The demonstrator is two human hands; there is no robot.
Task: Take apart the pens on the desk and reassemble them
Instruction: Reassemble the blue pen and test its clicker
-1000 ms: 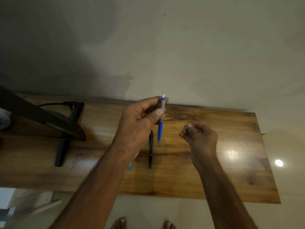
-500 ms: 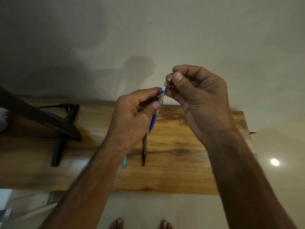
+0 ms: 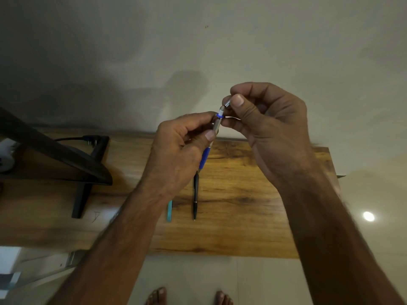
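My left hand (image 3: 180, 155) grips a blue and silver pen (image 3: 207, 150) by its silver barrel, held up above the wooden desk (image 3: 253, 205) with the tip pointing down. My right hand (image 3: 271, 128) pinches a small silver end cap (image 3: 227, 103) between thumb and forefinger, just off the pen's white top end. A black pen (image 3: 195, 195) lies flat on the desk below my hands. A teal pen (image 3: 169, 210) lies to its left, partly hidden by my left forearm.
A dark monitor (image 3: 55, 150) on a black stand (image 3: 81, 199) fills the desk's left part, with a cable (image 3: 72, 138) behind it. The wall runs along the far edge. My bare feet (image 3: 189, 296) show on the floor below the desk's near edge.
My right hand rose from over the desk to the pen's top and took hold of the silver cap, which now stands slightly off the pen. My left hand raised the pen a little.
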